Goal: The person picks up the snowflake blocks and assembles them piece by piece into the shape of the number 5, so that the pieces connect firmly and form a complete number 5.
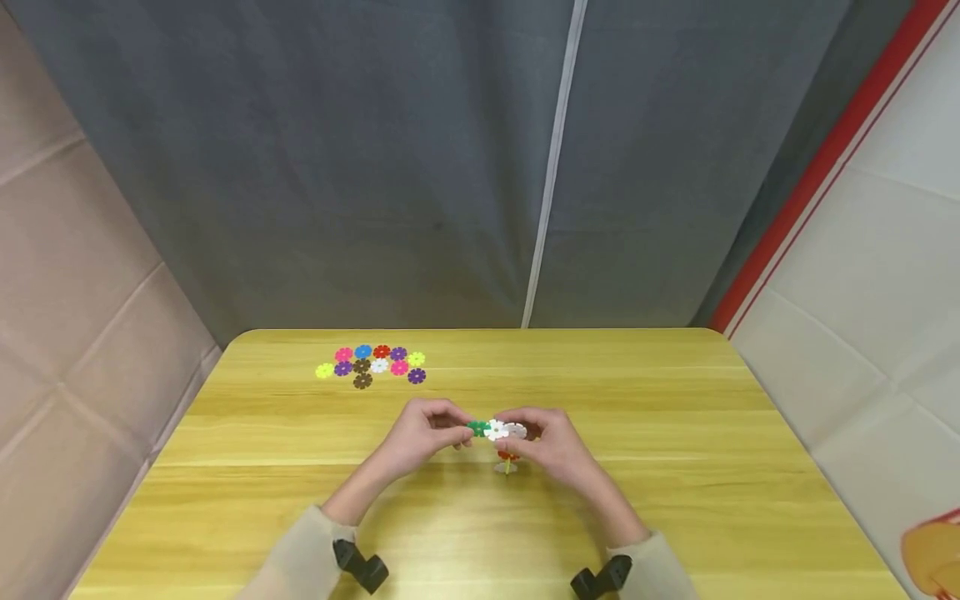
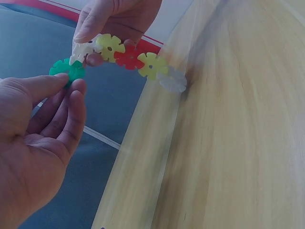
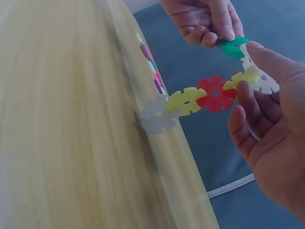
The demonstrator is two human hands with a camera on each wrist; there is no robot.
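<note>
Head camera looking forward and down from above, taking in whole yellow table (image 1: 675, 500) and grey curtain (image 1: 337, 167) behind. Left wrist camera sitting close behind left hand (image 2: 33, 138), facing across to right hand (image 2: 119, 19). Right wrist camera mirroring it, close behind right hand (image 3: 271, 119). All three sharing chain of snowflake discs (image 3: 209, 93) between both hands, wrist views much nearer.

Loose discs (image 1: 371, 365) (far table (image 1: 675, 500) edge)

Both hands (image 1: 487, 442) pinch disc chain (image 1: 497, 431) mid-table — loose discs (image 1: 372, 365) far left.
</note>
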